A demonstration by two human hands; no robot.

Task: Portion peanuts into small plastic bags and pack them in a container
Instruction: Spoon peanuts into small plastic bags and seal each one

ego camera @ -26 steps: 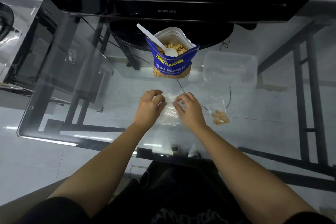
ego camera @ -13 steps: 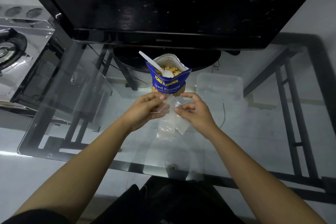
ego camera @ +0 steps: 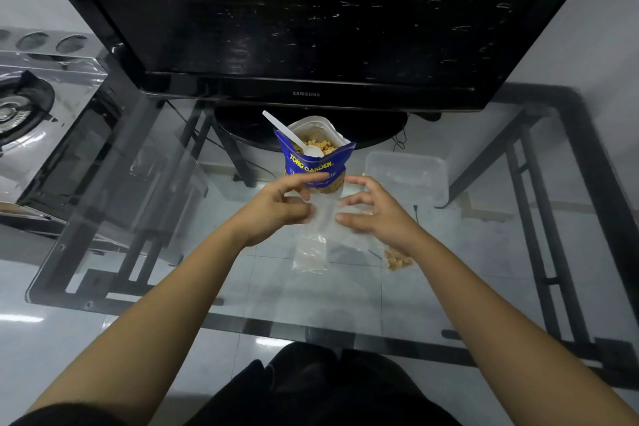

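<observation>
Small clear bag [ego camera: 311, 245]: centre of the frame, lifted off the glass table [ego camera: 242, 290] and hanging between your hands. Its long axis runs up and down the frame, mouth end up at your fingers and closed end toward the bottom. More film shows to its right under your right thumb. I cannot tell whether that is a fold or a second bag, nor whether the mouth is parted yet.

Left hand [ego camera: 276, 211]: thumb and forefinger pinch the bag's upper left edge.
Right hand [ego camera: 377, 218]: fingers curled, thumb on the film at the upper right edge. Both hands grip the bag and neither is free.

Peanut pouch [ego camera: 311, 166]: blue, upright and open, directly above your hands in the frame and close behind your fingertips. Nuts show inside.
Spoon [ego camera: 287, 131]: white, bowl down among the nuts, handle leaning toward the upper left. Your left hand looks the nearer one to that handle, so judge which hand lets go to scoop.

Container [ego camera: 415, 180]: clear and lidless, just right of the pouch, up and right of your right hand, which is the nearer one to it.
Filled bag [ego camera: 397, 258]: peanuts inside, lying on the glass just beside your right wrist, not yet in the container.

Television [ego camera: 311, 10]: fills the upper frame behind the pouch.
</observation>
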